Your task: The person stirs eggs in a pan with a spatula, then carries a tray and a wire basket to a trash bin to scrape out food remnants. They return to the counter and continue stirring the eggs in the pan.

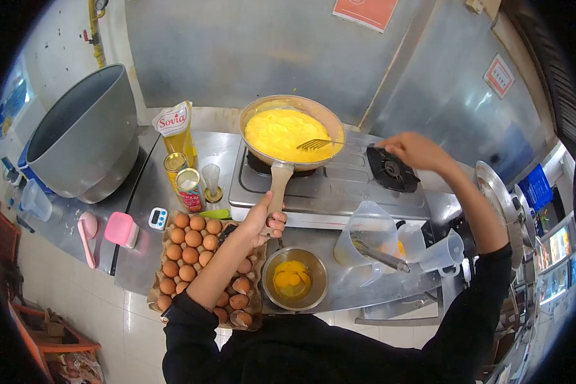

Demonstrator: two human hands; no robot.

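Nearest, on the steel tabletop (137,269): egg tray (255,291) of brown eggs, several shells cracked open; just right of it, metal bowl (320,281) with raw yolks (292,278) inside. Over the tray: left forearm, ending in left grip (257,221), closed around handle (279,192) of frying pan (334,125). Right of the bowl: clear jug (368,224) with whisk (387,258), inside or beside unclear. Left of the tray: timer (158,218) and pink container (120,230). Further out: gas stove (333,201), pan over the left burner. In the pan: soft yellow egg mass (278,131), slotted spatula (313,145) at its right side. Right grip (419,152): near the right burner (393,171), fingers closed on the end of the spatula handle. Left of the stove: two cans (190,185), pouch marked Sovia (179,131) and large metal vessel (86,134). Farthest: metal wall panel (256,51).
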